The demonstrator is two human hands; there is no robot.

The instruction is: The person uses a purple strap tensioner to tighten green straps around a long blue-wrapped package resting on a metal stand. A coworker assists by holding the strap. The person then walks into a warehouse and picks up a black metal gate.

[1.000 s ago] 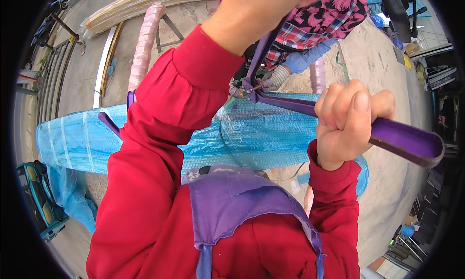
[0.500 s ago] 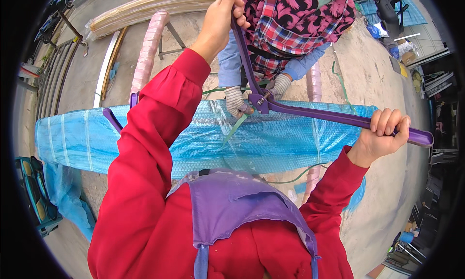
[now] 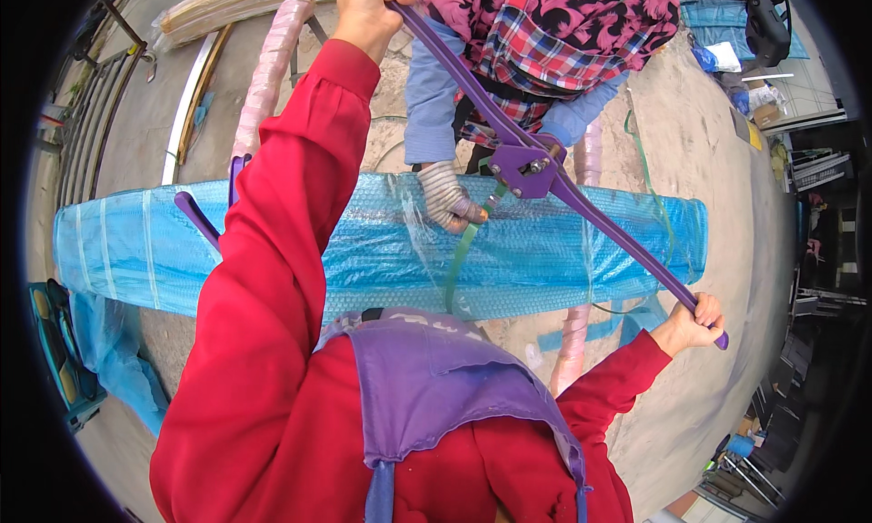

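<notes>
Now, the concrete floor is stretching beyond the right end of the blue-wrapped bundle. Over the bundle's far edge, the purple long-handled tool is standing wider open than before, fingers of the left hand and right hand clamping its handles; a co-worker's gloved hand is touching the green strap.

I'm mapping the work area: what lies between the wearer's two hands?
In the head view, the purple tool spans from left hand to right hand.
</notes>
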